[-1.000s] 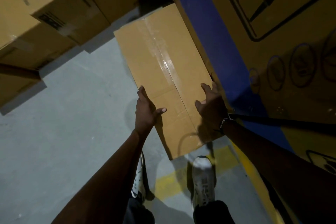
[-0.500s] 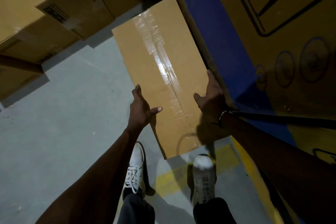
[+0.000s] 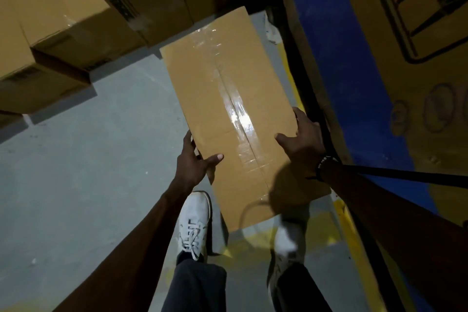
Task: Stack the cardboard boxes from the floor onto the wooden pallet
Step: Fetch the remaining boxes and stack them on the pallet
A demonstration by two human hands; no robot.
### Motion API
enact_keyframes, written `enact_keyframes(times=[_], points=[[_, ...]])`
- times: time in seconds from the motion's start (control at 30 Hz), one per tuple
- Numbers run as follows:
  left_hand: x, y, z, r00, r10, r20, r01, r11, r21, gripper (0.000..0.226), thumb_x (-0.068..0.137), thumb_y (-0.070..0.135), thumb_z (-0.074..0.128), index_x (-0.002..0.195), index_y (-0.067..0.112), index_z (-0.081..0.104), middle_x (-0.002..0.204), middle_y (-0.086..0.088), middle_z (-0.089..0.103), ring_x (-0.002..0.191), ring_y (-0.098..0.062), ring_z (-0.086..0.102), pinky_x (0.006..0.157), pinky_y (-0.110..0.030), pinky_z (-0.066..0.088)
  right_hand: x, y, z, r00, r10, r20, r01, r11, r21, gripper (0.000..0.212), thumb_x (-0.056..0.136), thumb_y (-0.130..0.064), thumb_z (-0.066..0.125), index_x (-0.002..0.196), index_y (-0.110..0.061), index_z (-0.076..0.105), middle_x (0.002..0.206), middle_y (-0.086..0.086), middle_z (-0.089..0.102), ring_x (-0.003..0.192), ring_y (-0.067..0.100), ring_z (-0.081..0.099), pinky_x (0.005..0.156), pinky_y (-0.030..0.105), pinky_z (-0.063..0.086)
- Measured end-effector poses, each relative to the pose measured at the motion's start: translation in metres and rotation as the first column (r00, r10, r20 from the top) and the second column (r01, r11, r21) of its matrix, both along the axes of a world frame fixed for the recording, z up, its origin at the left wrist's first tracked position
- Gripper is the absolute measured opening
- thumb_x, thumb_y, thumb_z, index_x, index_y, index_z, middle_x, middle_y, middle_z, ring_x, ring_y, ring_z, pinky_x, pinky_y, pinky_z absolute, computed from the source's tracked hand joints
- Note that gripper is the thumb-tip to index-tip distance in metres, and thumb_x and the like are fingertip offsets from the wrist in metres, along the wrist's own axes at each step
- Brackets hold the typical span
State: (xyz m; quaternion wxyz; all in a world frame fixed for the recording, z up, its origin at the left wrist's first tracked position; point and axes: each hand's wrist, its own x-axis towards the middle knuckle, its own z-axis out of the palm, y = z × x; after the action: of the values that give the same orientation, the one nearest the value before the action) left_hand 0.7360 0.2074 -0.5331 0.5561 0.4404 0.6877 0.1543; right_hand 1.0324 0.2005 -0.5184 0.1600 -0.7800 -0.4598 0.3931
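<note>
A long brown cardboard box [image 3: 228,99], taped down its middle seam, hangs above the grey floor in front of me. My left hand [image 3: 195,162] grips its left edge, thumb on top. On the right edge sits my right hand [image 3: 302,142], fingers over the side, a beaded band at the wrist. The box's near end is over my white shoes. No wooden pallet is visible.
Several stacked cardboard boxes [image 3: 76,20] fill the upper left. A tall printed carton with a blue band [image 3: 367,71] stands close on the right. Yellow floor lines [image 3: 347,223] run near my feet. Grey concrete floor [image 3: 76,185] lies to the left.
The box has come up off the floor and away from the right-hand carton, with both hands holding its sides. My left foot has stepped forward.
</note>
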Motion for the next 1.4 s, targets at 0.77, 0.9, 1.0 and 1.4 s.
enact_keyframes(times=[0.77,0.9,1.0,1.4], points=[[-0.184,-0.064,0.248,0.811,0.553,0.193,-0.585,0.758,0.288,0.082,0.091,0.042,0.078,0.158,0.047,0.029,0.143,0.027,0.05,0.117,0.018,0.054,0.086,-0.012,0.05,-0.213,0.069,0.252,0.885,0.374,-0.278,-0.344,0.927,0.151,0.068,0.081,-0.044,0.084,0.133,-0.041,0.04,0.128,-0.021,0.052,0.122,0.015,0.052,0.091,0.03,0.049],[-0.229,-0.079,0.306,0.763,0.613,0.203,-0.643,0.693,0.326,0.084,0.089,0.039,0.08,0.156,0.048,0.03,0.145,0.029,0.048,0.122,0.017,0.052,0.09,-0.012,0.049,-0.265,0.074,0.301,0.844,0.414,-0.341,-0.389,0.91,0.142,0.065,0.078,-0.052,0.085,0.122,-0.057,0.038,0.127,-0.017,0.061,0.121,0.017,0.06,0.102,0.051,0.052],[-0.271,-0.093,0.355,0.707,0.665,0.242,-0.704,0.63,0.327,0.086,0.086,0.038,0.084,0.153,0.054,0.032,0.147,0.028,0.048,0.127,0.007,0.054,0.095,-0.023,0.053,-0.312,0.071,0.347,0.818,0.445,-0.364,-0.417,0.895,0.157,0.064,0.078,-0.053,0.084,0.121,-0.061,0.038,0.128,-0.021,0.056,0.124,0.015,0.055,0.101,0.049,0.052],[-0.443,-0.17,0.555,0.565,0.774,0.286,-0.813,0.463,0.353,0.078,0.085,0.031,0.087,0.145,0.049,0.04,0.142,0.032,0.051,0.125,0.004,0.058,0.096,-0.028,0.056,-0.504,0.031,0.543,0.714,0.602,-0.358,-0.579,0.795,0.182,0.087,0.077,-0.056,0.082,0.15,-0.051,0.035,0.149,-0.013,0.048,0.132,0.015,0.049,0.103,0.042,0.047]])
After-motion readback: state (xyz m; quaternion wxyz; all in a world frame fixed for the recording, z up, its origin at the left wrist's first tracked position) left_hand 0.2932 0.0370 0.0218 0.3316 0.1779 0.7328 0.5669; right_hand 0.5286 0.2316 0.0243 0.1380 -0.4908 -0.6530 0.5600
